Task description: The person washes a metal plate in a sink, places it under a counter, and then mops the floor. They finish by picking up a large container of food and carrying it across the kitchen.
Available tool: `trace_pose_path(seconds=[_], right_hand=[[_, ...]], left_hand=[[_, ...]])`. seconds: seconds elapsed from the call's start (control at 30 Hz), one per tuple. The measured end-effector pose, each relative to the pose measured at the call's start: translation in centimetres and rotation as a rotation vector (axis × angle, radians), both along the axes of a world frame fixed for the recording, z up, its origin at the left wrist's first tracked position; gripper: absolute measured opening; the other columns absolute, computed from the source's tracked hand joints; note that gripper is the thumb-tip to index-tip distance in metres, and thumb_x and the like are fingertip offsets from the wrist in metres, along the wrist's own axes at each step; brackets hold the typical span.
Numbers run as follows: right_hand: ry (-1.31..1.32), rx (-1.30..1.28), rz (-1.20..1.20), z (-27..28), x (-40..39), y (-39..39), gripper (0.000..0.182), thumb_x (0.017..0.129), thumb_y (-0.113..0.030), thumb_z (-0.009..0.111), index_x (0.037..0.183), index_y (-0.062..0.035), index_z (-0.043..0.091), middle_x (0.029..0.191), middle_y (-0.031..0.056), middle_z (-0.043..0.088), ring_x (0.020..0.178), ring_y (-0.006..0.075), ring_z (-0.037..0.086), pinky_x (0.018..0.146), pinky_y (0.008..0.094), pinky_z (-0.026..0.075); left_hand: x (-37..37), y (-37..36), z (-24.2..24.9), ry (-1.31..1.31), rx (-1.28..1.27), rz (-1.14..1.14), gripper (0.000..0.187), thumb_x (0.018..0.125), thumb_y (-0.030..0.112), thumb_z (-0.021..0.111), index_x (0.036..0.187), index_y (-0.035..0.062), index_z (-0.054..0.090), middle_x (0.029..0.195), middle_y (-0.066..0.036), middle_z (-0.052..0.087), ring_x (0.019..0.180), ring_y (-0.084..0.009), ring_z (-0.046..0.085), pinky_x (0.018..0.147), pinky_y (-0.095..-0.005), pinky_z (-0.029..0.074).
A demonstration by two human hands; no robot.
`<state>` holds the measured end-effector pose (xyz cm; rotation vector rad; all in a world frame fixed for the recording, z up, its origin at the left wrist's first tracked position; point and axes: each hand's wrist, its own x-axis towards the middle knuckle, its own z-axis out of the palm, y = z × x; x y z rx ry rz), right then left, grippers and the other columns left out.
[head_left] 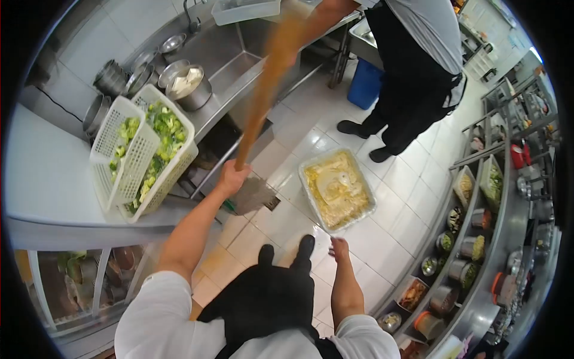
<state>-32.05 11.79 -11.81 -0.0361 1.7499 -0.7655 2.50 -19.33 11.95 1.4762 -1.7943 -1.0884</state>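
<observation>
My left hand (231, 178) is wrapped round the lower end of a long wooden paddle (261, 107). The paddle rises away from me, its broader upper end smeared by motion and overlapping a co-worker's forearm (326, 19). My right hand (339, 249) holds nothing, its fingers loosely apart just below the near edge of a rectangular tray (369, 210). A yellowish, creamy food mixture (336, 186) fills the tray, which shows against the tiled floor ahead of my feet.
On the left counter, white plastic baskets (192, 128) hold cut green vegetables beside metal pots (200, 97). A co-worker in a black apron (406, 57) stands ahead, near a blue bin (364, 84). Steel shelves (478, 281) with ingredient containers line the right. A drain (272, 204) lies in the floor.
</observation>
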Motion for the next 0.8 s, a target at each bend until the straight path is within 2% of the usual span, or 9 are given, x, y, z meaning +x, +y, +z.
trace_pose_path(seconds=[0.07, 0.1, 0.17, 0.3, 0.33, 0.4, 0.47, 0.57, 0.8], right_hand=[[0.182, -0.219, 0.15, 11.8, 1.7, -2.1, 0.04, 0.087, -0.029, 0.063, 0.118, -0.0048, 0.058, 0.102, 0.0078, 0.061, 0.089, 0.0192, 0.06, 0.079, 0.0312, 0.05], [0.166, -0.45, 0.16, 13.3, 1.4, -2.0, 0.042, 0.087, -0.027, 0.065, 0.121, -0.0036, 0.058, 0.109, 0.0056, 0.062, 0.099, 0.0151, 0.058, 0.085, 0.0285, 0.047], [0.097, -0.689, 0.276, 26.3, 3.0, -4.0, 0.05, 0.086, -0.023, 0.067, 0.129, -0.0014, 0.052, 0.118, 0.006, 0.059, 0.112, 0.0178, 0.054, 0.096, 0.0338, 0.043], [0.112, -1.265, 0.428, 45.6, 7.5, -5.8, 0.114, 0.063, -0.045, 0.086, 0.148, -0.0009, 0.022, 0.146, 0.0198, 0.037, 0.137, 0.0318, 0.034, 0.111, 0.0444, 0.027], [0.055, -1.393, 0.43, 47.6, 7.8, -5.8, 0.118, 0.063, -0.048, 0.085, 0.147, 0.0025, 0.02, 0.142, 0.0238, 0.04, 0.135, 0.0346, 0.038, 0.11, 0.0455, 0.029], [0.021, -1.513, 0.369, 49.6, 7.3, -4.1, 0.1, 0.077, -0.049, 0.075, 0.145, 0.0031, 0.022, 0.106, 0.0177, 0.063, 0.097, 0.0302, 0.063, 0.092, 0.0449, 0.047], [-0.202, -1.701, 0.452, 51.6, 8.1, -3.4, 0.075, 0.085, -0.046, 0.068, 0.136, 0.0012, 0.039, 0.072, 0.0039, 0.058, 0.065, 0.0191, 0.058, 0.068, 0.0385, 0.049], [-0.069, -1.646, 0.629, 52.3, 7.7, -1.1, 0.05, 0.092, -0.043, 0.06, 0.121, -0.0031, 0.054, 0.057, -0.0047, 0.045, 0.053, 0.0119, 0.046, 0.056, 0.0326, 0.042], [0.174, -1.458, -0.03, 53.1, 7.5, 7.4, 0.044, 0.098, -0.047, 0.044, 0.11, -0.0085, 0.061, 0.055, -0.0067, 0.031, 0.053, 0.0093, 0.038, 0.061, 0.0295, 0.038]], left_hand=[[-1.7, 1.9, 1.4, -0.082, 0.02, -0.079, 0.024, 0.083, 0.024, 0.064, 0.086, 0.0005, 0.064, 0.072, -0.015, 0.062, 0.068, -0.0239, 0.057, 0.068, -0.0379, 0.045], [-2.3, 2.8, 1.9, -0.104, -0.057, -0.188, 0.026, 0.083, 0.025, 0.064, 0.097, 0.0025, 0.065, 0.081, -0.021, 0.064, 0.075, -0.0312, 0.06, 0.072, -0.0397, 0.047], [-3.0, 5.3, -0.1, -0.038, -0.04, -0.276, 0.025, 0.083, 0.027, 0.064, 0.09, 0.0029, 0.065, 0.082, -0.021, 0.064, 0.079, -0.0371, 0.061, 0.071, -0.0406, 0.047], [-3.5, 10.3, 0.1, -0.09, -0.016, -0.452, 0.021, 0.081, 0.022, 0.064, 0.077, 0.0021, 0.058, 0.073, -0.019, 0.06, 0.072, -0.0387, 0.059, 0.065, -0.0441, 0.046], [-3.3, 12.1, -0.1, -0.056, -0.044, -0.494, 0.022, 0.08, 0.021, 0.064, 0.073, 0.0016, 0.056, 0.07, -0.019, 0.059, 0.068, -0.0385, 0.058, 0.063, -0.0447, 0.045], [-2.7, 13.6, 0.9, -0.11, 0.036, -0.593, 0.019, 0.077, 0.021, 0.066, 0.074, 0.0032, 0.061, 0.076, -0.02, 0.063, 0.078, -0.0402, 0.061, 0.068, -0.0453, 0.047], [-1.7, 15.3, 0.4, -0.103, -0.038, -0.704, 0.021, 0.077, 0.019, 0.065, 0.068, 0.0029, 0.056, 0.07, -0.02, 0.059, 0.072, -0.0411, 0.059, 0.062, -0.046, 0.045], [-1.2, 16.3, 0.8, -0.109, 0.019, -0.819, 0.022, 0.075, 0.019, 0.067, 0.067, 0.0023, 0.056, 0.07, -0.02, 0.06, 0.074, -0.0409, 0.059, 0.065, -0.0462, 0.045], [-3.4, 20.4, 2.0, -0.124, -0.038, -0.807, 0.018, 0.074, 0.019, 0.067, 0.073, 0.0036, 0.058, 0.078, -0.017, 0.063, 0.081, -0.0378, 0.061, 0.068, -0.0462, 0.046]])
